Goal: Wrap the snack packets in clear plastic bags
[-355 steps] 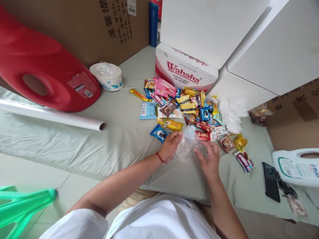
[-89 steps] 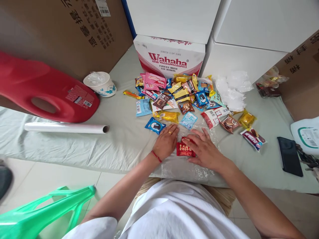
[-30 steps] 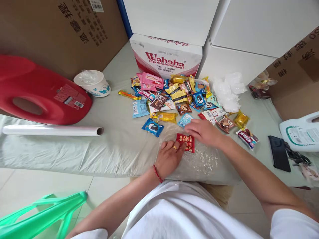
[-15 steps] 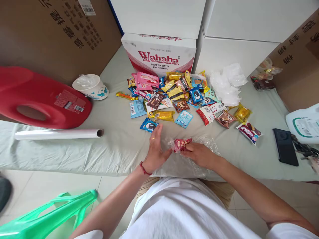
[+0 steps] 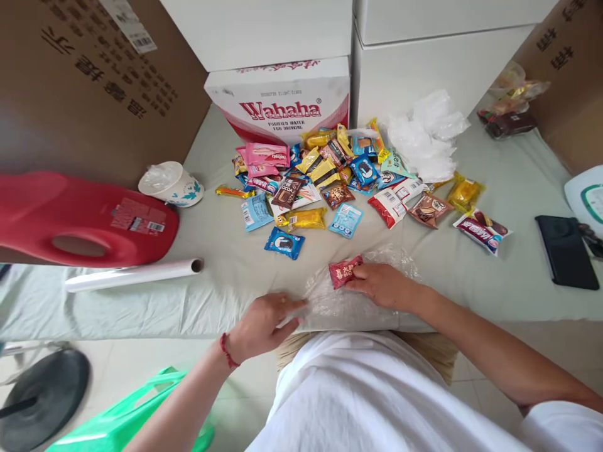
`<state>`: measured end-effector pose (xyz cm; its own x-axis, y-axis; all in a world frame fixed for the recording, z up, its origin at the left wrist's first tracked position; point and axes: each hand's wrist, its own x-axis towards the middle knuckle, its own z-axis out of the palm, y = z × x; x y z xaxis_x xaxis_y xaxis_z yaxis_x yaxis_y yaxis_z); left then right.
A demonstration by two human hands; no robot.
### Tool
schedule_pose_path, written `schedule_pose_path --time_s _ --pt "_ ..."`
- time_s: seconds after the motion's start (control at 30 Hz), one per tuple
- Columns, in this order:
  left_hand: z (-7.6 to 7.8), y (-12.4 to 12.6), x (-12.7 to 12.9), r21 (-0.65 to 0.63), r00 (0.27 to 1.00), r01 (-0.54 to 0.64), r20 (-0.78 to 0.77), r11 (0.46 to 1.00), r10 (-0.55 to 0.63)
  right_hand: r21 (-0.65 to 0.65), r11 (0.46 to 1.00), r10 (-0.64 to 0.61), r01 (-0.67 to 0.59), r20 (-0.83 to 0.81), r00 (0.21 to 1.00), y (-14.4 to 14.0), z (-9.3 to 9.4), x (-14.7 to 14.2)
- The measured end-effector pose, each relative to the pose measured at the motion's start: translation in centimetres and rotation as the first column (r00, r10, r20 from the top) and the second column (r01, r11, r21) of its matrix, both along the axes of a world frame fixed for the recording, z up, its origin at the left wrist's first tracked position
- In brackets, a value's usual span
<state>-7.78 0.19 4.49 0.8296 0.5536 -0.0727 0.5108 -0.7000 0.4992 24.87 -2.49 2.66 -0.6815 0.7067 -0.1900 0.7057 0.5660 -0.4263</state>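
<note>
- Red snack packet (image 5: 345, 272) lies on the sheet of clear plastic wrap (image 5: 358, 301) at the near edge of the worktop (image 5: 226, 276); half a second ago we held it between both hands, and now only one hand is on it.
- Our right hand (image 5: 384, 285) rests beside the packet, fingertips pinching its right end; the grip is closed on the packet.
- Our left hand (image 5: 264, 323) has let go and slid left and nearer, to the near left corner of the wrap. Its fingers are loosely curled with the tips on the wrap's edge; we cannot tell whether they grasp it or only touch it.
- We judge the packet is placed and the work has moved to the wrap itself.
- Beyond the packet lies the heap of mixed snacks (image 5: 330, 182), close but apart from it; a blue biscuit packet (image 5: 284, 243) is the nearest, just far-left of the wrap.
- Crumpled clear plastic (image 5: 426, 135) sits at the far right of the heap, a roll of wrap (image 5: 134, 274) lies well to the left, with a red jug (image 5: 80, 216) and a paper bowl (image 5: 170, 184) behind it.
- A black phone (image 5: 566, 251) lies far to the right. Nothing lies on the wrap besides the packet.
</note>
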Motion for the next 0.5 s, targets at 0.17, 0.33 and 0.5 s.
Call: schedule_pose_path --time_s 0.17,0.33,0.5 --pt "4.3 0.8 2.1 0.177 0.928 -0.349 0.199 0.92 0.314 0.003 1.0 0.011 -0.011 0.046 0.999 -0.3 0.4 -0.4" --pt "5.2 1.7 8.8 0.379 0.976 0.061 0.171 0.923 -0.135 0.038 0.999 -0.029 0.034 -0.143 0.989 -0.7 -1.0 -0.7" --pt "1.1 2.7 10.6 0.28 0.962 0.265 -0.013 0.922 -0.273 -0.006 0.999 -0.049 0.05 -0.265 0.963 -0.8 -0.1 0.3"
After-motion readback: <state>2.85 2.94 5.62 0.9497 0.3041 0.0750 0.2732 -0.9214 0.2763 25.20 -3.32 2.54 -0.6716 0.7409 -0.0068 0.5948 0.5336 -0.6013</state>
